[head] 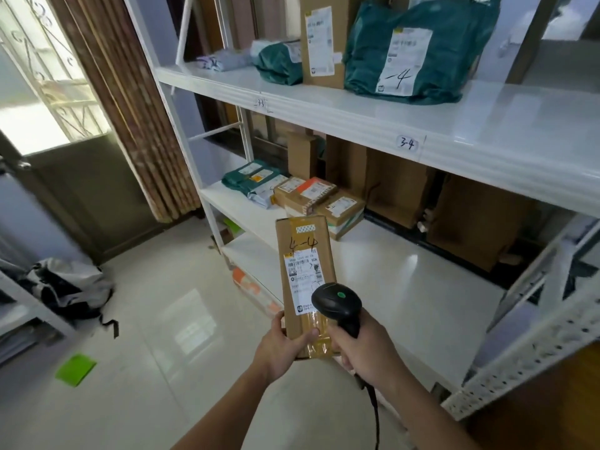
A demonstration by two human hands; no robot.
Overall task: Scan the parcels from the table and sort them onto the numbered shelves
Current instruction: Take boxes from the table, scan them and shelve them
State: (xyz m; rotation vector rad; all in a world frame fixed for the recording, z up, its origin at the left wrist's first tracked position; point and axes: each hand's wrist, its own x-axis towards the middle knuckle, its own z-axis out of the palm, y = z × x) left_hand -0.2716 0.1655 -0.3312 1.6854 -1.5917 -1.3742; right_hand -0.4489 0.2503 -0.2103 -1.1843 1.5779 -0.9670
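Head view: left hand (281,347) pinches the slim cardboard parcel (305,280) at its near end — stiff, likely light; right hand (363,349) wraps the barcode scanner (337,303) beside the parcel.

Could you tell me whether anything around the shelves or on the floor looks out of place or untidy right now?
Yes. A green sheet lies loose on the floor tiles, and a crumpled black-and-white bag is slumped on the floor nearby. On the lower shelf, the small cardboard boxes are stacked askew, overlapping at angles.
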